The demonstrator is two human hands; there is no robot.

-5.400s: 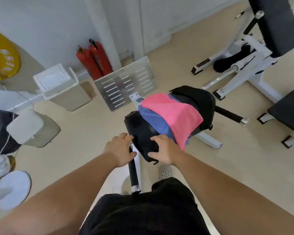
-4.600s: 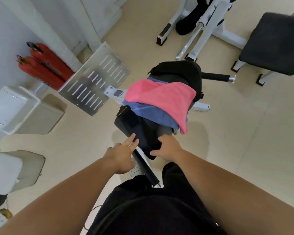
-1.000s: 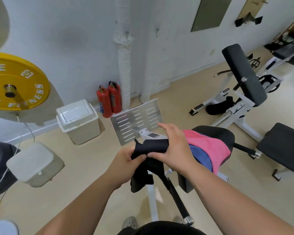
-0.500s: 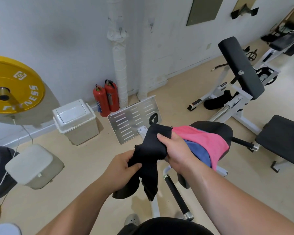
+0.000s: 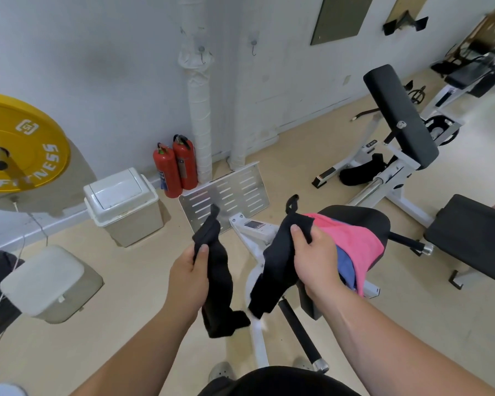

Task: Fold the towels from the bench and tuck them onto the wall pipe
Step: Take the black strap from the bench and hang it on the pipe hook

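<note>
while both hands grip it, a black towel hangs in front of the bench

as the view looks down past black shorts (image 5: 277,381) and two bare forearms, the left hand (image 5: 189,270) is curled around one end of the black towel (image 5: 220,290), thumb pressed on the cloth. the right hand (image 5: 316,261) pinches the other end, thumb on top and fingers wrapped behind. the towel is off the bench, held in the air between the hands, apart at the top and sagging so its two hanging lengths meet low down, near the person. a small loop (image 5: 292,202) sticks up from the end in the right hand.

just beyond the right hand, a pink towel (image 5: 352,238) lies draped over the black pad of the bench (image 5: 366,217), with a blue towel (image 5: 345,267) under it, showing at the near edge. the bench's white frame (image 5: 259,347) runs down toward the person's feet.

farther out on the tan floor, a white bin (image 5: 123,204) stands at the left, and a second pale bin (image 5: 46,281) sits nearer on the left. a slotted metal plate (image 5: 226,195) leans near the wall, with two red fire extinguishers (image 5: 176,167) just beside it. behind them the white wrapped wall pipe (image 5: 200,110) rises up the wall, bare of towels. a yellow weight plate (image 5: 20,144) sits at the far left, and another padded machine (image 5: 400,112) stands at the far right.
</note>
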